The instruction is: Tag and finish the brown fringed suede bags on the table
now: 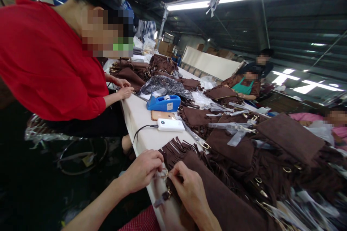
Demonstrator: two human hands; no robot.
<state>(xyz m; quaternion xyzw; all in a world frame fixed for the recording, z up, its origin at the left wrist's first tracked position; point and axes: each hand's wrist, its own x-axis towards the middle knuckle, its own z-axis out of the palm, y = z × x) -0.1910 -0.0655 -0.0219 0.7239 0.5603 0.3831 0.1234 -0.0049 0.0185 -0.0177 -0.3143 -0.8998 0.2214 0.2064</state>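
Note:
Over the table's near edge, my left hand [145, 169] pinches a gold metal clasp [165, 174], with a bit of clear plastic about it. On the clasp's other side, my right hand [188, 186] is closed, thumb and forefinger pressed together; what lies between those fingertips is too small to make out. A short dark strap end [162, 198] with gold hardware hangs below. Beside and partly behind my right hand lies a brown fringed bag [217, 191], its fringe spread toward the far side.
Past my hands on the white table [141, 142] lie a white power bank [170, 125] with a black cable, a phone [162, 115] and a blue tape dispenser [163, 103]. Brown bags [290, 137] with plastic-wrapped straps pile up at right. A person in red [54, 65] sits at left; others sit across.

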